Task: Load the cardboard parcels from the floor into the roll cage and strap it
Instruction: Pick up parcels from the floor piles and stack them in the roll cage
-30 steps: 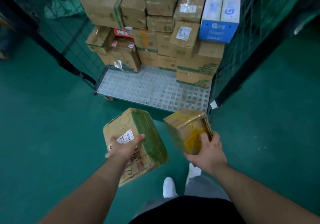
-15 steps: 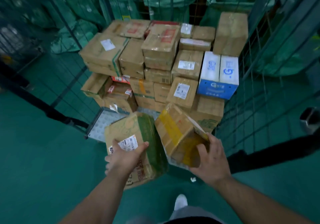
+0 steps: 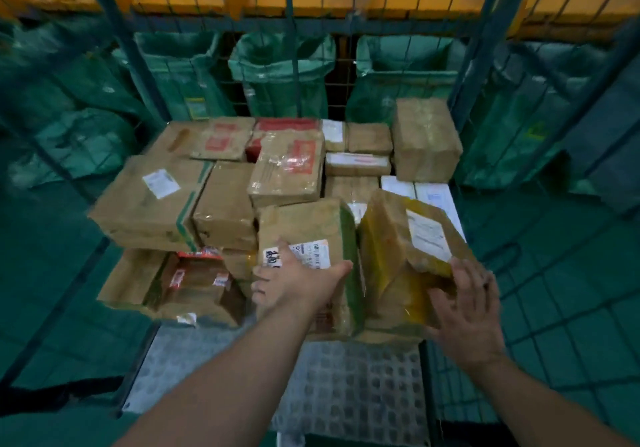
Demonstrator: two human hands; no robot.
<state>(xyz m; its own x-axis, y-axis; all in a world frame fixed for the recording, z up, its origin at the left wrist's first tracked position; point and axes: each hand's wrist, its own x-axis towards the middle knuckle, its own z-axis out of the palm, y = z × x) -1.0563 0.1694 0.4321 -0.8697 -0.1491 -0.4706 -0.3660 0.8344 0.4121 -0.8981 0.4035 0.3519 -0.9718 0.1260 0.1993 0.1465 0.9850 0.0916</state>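
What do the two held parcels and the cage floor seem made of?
Green-taped brown parcel: matte cardboard, creased edges. Yellow-taped brown parcel: cardboard under glossy tape, shiny wrinkles. Pale grey studded cage floor: probably plastic or metal; embossed pattern.

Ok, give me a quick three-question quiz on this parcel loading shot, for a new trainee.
1. True or false: the left hand holds the green-taped parcel outside the roll cage.
2. What stands behind the cage's back wall? A: green sacks; B: blue drums; C: wooden pallets.
3. Fill in: the right hand touches a parcel wrapped in ___ tape.

Key: 1 false, the parcel is inside the cage, against the stack; 2 A; 3 yellow.
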